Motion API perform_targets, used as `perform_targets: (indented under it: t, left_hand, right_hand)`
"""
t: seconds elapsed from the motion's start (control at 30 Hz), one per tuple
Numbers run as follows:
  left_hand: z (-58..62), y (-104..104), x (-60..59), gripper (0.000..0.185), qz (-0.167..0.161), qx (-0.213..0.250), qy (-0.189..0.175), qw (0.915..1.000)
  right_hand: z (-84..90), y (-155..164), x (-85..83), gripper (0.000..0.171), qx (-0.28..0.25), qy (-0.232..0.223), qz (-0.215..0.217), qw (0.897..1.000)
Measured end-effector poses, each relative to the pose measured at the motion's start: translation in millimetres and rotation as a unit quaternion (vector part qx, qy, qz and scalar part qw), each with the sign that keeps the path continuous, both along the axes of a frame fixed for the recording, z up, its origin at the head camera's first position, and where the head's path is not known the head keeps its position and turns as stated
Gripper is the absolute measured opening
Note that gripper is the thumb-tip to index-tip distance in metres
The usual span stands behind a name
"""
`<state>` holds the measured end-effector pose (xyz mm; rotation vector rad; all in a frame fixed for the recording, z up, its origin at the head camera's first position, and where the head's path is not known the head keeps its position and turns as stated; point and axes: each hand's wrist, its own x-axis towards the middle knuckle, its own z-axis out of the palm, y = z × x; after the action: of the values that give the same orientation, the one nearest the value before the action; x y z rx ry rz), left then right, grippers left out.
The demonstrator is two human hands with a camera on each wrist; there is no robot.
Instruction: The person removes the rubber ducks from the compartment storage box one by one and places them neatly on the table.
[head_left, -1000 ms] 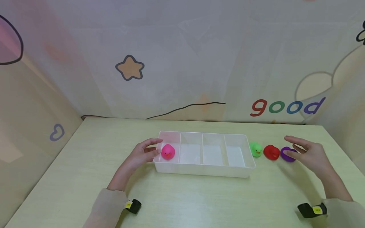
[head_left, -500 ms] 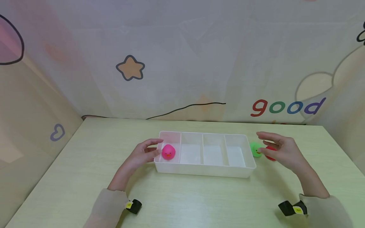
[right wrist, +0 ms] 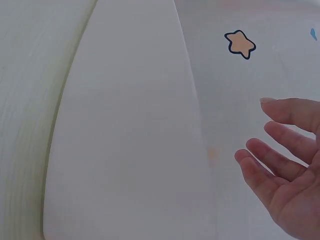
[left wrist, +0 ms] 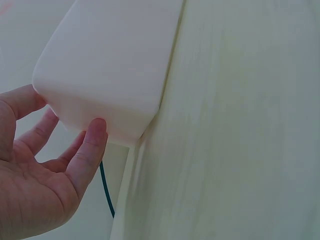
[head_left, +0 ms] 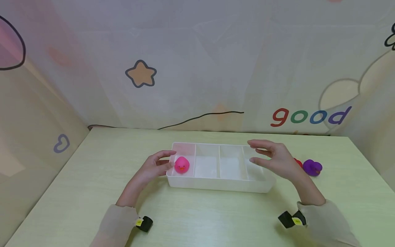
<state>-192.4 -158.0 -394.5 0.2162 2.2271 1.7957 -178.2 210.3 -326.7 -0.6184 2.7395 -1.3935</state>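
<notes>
A long white divided box [head_left: 213, 184] sits on the table, with a pink rubber duck [head_left: 182, 165] in its leftmost compartment. My left hand [head_left: 155, 164] rests its fingertips against the box's left end; in the left wrist view the thumb and fingers [left wrist: 90, 150] touch that end wall. Over the rightmost compartment hovers my right hand [head_left: 277, 159], fingers spread and holding nothing. Behind it, a purple rubber duck [head_left: 312, 167] lies on the table to the right, next to a red duck [head_left: 298, 162] that is mostly covered. Only a sliver of the green duck shows past the fingers.
The pale wooden table [head_left: 210, 216] meets a printed cloth backdrop [head_left: 197, 68] along its back edge, with cloth on the left and right sides too. Black wrist cameras sit at both cuffs.
My right hand has swept left from above the purple duck, past the red and green ducks, to over the box's right end. The left hand, box and pink duck have stayed put.
</notes>
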Motion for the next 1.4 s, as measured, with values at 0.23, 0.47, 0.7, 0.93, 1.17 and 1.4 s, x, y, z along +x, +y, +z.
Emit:
perform_targets:
  t: [0.23,0.47,0.7,0.93,1.17,1.4]
  left_hand:
    - [0.3,-0.1,0.3,0.043,0.003,-0.007,-0.003,1.0]
    - [1.0,0.5,1.4,0.043,0.013,-0.019,-0.011,0.9997]
    - [1.1,0.4,1.3,0.043,0.011,-0.018,-0.008,0.9998]
    - [0.1,-0.8,0.8,0.044,0.01,-0.021,-0.008,0.9997]
    - [-1.0,0.0,-0.2,0.044,0.002,-0.013,-0.005,0.9999]
    - [-0.5,-1.0,-0.6,0.043,-0.004,-0.012,-0.006,0.9999]
  right_hand:
    - [-0.6,-34.1,-6.4,0.048,-0.028,-0.002,0.035,0.999]
    - [-1.3,-66.7,-9.9,0.047,-0.068,-0.008,0.071,0.995]
    - [-3.6,-95.7,-11.1,0.047,-0.09,-0.021,0.095,0.991]
    - [-8.8,-124.5,-13.5,0.046,-0.073,-0.041,0.109,0.991]
    - [-16.3,-144.6,-19.9,0.043,-0.06,-0.039,0.124,0.99]
    - [-21.1,-162.4,-26.6,0.042,-0.043,-0.066,0.126,0.989]
